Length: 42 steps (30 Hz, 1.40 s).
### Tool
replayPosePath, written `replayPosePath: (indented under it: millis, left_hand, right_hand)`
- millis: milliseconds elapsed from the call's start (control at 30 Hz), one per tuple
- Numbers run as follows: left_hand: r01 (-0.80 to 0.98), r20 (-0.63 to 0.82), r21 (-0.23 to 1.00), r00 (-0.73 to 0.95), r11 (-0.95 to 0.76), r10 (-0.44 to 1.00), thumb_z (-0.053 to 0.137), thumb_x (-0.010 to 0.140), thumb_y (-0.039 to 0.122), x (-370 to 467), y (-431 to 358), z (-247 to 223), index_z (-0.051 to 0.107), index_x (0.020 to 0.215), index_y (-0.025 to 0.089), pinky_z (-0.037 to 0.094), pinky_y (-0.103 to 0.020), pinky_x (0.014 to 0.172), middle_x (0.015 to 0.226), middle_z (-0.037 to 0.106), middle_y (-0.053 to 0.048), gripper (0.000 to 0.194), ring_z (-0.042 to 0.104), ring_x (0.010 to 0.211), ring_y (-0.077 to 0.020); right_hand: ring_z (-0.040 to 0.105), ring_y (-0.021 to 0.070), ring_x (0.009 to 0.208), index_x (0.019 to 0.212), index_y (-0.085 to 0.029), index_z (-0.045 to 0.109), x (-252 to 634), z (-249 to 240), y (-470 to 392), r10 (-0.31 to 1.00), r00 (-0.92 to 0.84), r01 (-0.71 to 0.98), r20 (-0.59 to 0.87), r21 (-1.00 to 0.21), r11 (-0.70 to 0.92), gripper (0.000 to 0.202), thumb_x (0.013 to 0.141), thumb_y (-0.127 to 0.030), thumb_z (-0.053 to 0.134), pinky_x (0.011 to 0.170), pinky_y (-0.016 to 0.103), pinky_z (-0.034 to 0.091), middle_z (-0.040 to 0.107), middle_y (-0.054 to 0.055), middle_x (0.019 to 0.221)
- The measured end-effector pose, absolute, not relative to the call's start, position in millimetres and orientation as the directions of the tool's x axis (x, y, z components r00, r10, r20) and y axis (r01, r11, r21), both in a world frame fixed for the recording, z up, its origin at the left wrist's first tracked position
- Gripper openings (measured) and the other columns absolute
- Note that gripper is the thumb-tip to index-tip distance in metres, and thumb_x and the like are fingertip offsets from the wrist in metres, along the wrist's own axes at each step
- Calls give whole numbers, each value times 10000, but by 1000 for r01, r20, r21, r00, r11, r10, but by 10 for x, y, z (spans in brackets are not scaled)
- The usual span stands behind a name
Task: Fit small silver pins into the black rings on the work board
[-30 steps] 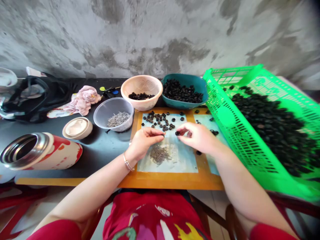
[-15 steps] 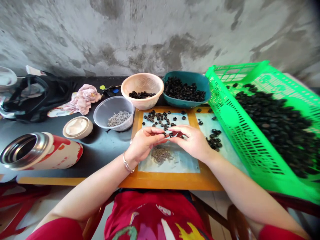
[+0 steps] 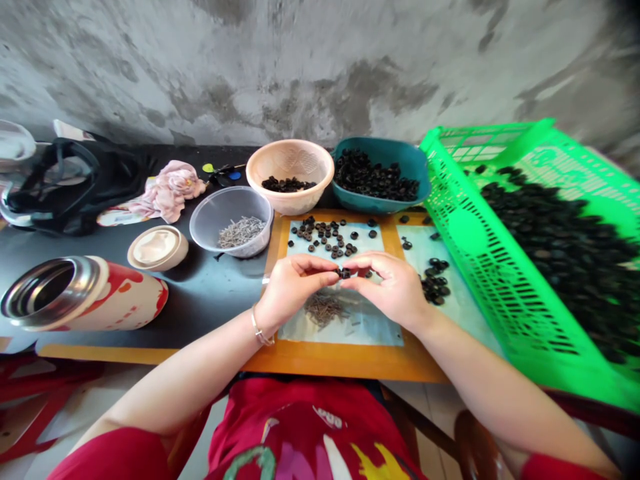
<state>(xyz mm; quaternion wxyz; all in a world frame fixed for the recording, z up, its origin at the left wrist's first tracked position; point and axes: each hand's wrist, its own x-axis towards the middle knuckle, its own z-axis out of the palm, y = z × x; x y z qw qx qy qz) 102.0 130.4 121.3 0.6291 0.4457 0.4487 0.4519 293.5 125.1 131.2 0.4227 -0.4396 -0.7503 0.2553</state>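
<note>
My left hand (image 3: 295,287) and my right hand (image 3: 393,287) meet above a pale sheet, both with fingertips pinched. Between them is a small black round part (image 3: 344,273); whether it is one piece or two pressed together I cannot tell. Just beyond my fingers, loose black ring-shaped parts (image 3: 323,232) lie scattered on the sheet (image 3: 370,330). Below my hands sits a pile of thin brownish metal pins (image 3: 325,310), partly covered by my left hand. More black parts (image 3: 435,283) are clustered to the right of my right hand.
Along the back stand a clear bowl of silvery pins (image 3: 200,223), a peach bowl (image 3: 255,177) and a teal basin (image 3: 380,205) of black parts. A large green crate (image 3: 475,253) borders the right. Leftward are an open flask (image 3: 125,293), its lid (image 3: 157,247) and a pink cloth (image 3: 173,190).
My fingertips have come together, closing the small gap between the black pieces they held. The whole view has shifted slightly.
</note>
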Motion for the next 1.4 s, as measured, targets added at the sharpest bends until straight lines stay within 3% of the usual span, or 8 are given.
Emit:
replayPosePath:
  millis: [567, 767, 967, 1200, 1400]
  left_hand:
    - [-118, -147, 979, 174, 169, 974, 841, 634, 232, 1023, 1291, 1220, 775, 787, 173, 563, -281, 733, 778, 768, -47, 177, 700, 720, -169]
    - [-94, -147, 982, 163, 164, 976, 825, 661, 240, 1014, 1295, 1192, 781, 787, 184, 559, -270, 707, 769, 769, -42, 145, 697, 707, -164]
    - [-195, -180, 957, 174, 213, 968, 837, 657, 268, 1013, 1315, 1188, 785, 788, 175, 551, -259, 682, 721, 758, -45, 169, 677, 660, -143]
    - [-230, -216, 938, 203, 261, 955, 864, 595, 231, 1014, 1324, 1209, 786, 750, 169, 544, -257, 665, 718, 758, -51, 184, 668, 643, -138]
    - [-121, -168, 974, 172, 190, 971, 836, 619, 194, 996, 1312, 1204, 788, 746, 187, 552, -255, 689, 736, 765, -39, 136, 682, 668, -144]
  right_hand:
    - [684, 177, 702, 931, -231, 725, 2920, 1308, 1233, 885, -262, 478, 384, -745, 465, 165, 803, -327, 764, 676, 309, 579, 734, 21, 813]
    - [726, 185, 759, 964, -227, 734, 2885, 1274, 1203, 911, -247, 424, 330, -808, 408, 178, 791, -260, 763, 729, 305, 609, 766, 23, 903]
    - [742, 199, 820, 1019, -229, 742, 2897, 1291, 1210, 921, -269, 371, 282, -852, 369, 197, 826, -251, 712, 783, 335, 629, 771, 30, 970]
    - [734, 199, 726, 939, -227, 732, 2916, 1296, 1226, 934, -256, 414, 248, -845, 337, 147, 808, -293, 732, 700, 335, 631, 772, 20, 852]
    - [717, 175, 708, 895, -227, 691, 2921, 1326, 1219, 906, -322, 456, 276, -793, 404, 92, 817, -260, 725, 696, 293, 607, 751, 5, 811]
